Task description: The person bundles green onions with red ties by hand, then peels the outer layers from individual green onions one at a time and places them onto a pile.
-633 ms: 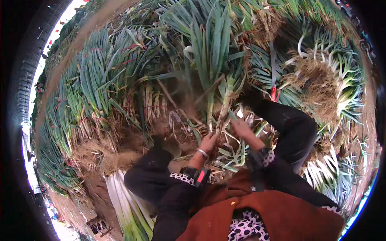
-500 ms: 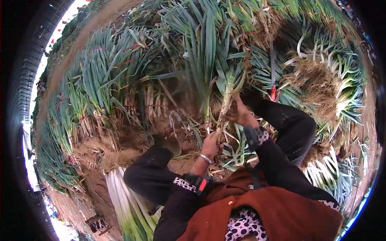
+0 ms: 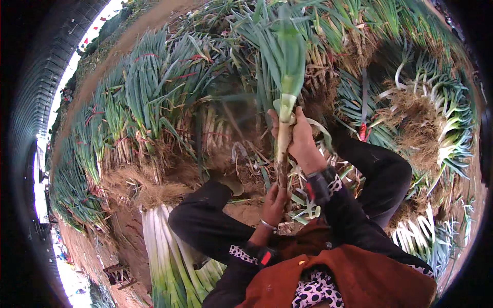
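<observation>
A long green onion stands nearly upright in front of me, its leaves pointing away and its lower part brown with soil. My left hand is closed round its root end, close to my lap. Higher up, where the leaves begin, my right hand grips the same stalk with thumb and fingers on either side. A pale loose strip of leaf curls out beside the right hand. The roots are mostly hidden by my left hand.
Tied bundles of green onions stand at the left and far side. Clean white-stemmed onions lie by my left knee. A rooty ring of onions lies at the right. A flat blade-like strip with a red end stands before it.
The green onion has swung from a rightward tilt to nearly upright. My right hand has moved up toward its leaf base, and my left hand has come slightly nearer to me.
</observation>
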Motion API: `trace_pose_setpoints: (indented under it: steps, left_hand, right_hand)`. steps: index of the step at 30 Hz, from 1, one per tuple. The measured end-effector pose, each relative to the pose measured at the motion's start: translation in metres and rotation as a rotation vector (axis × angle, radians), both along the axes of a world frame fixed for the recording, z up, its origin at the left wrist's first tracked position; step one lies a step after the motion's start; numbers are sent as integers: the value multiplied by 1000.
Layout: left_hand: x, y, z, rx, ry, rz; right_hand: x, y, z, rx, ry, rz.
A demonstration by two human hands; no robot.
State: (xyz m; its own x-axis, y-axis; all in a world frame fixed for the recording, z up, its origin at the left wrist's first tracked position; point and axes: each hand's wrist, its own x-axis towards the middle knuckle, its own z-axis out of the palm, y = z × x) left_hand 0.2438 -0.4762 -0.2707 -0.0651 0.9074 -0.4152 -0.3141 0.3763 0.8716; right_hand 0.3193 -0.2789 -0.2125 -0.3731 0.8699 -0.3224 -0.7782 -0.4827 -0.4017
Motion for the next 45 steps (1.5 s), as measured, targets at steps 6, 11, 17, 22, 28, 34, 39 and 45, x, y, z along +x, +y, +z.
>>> trace_pose_setpoints:
  steps: [6, 11, 17, 22, 28, 34, 39, 45]
  left_hand:
    - [-24, 15, -17, 38, -1443, -525]
    - [-43, 61, -73, -35, -145, -660]
    - [-88, 153, -7, 220, -549, 56]
    - [-79, 158, -2, 218, -591, 261]
    - [-116, 160, -72, 62, -379, 529]
    - [-116, 171, -92, -45, -359, 540]
    - [-213, 146, -139, -26, -490, 480]
    - [-190, 167, -104, 110, -739, 594]
  right_hand:
    - [-1, 24, -16, 43, 290, 223]
    - [-16, 21, -31, 92, -172, 303]
    - [-25, -6, -38, 318, -502, 394]
    - [-39, -6, -53, 254, -512, 347]
    - [-82, -19, -78, 405, -686, 329]
    - [-74, -26, -80, 498, -865, 290]
    - [-6, -90, 9, 311, -849, 576]
    - [136, -84, -4, -41, -1198, 566]
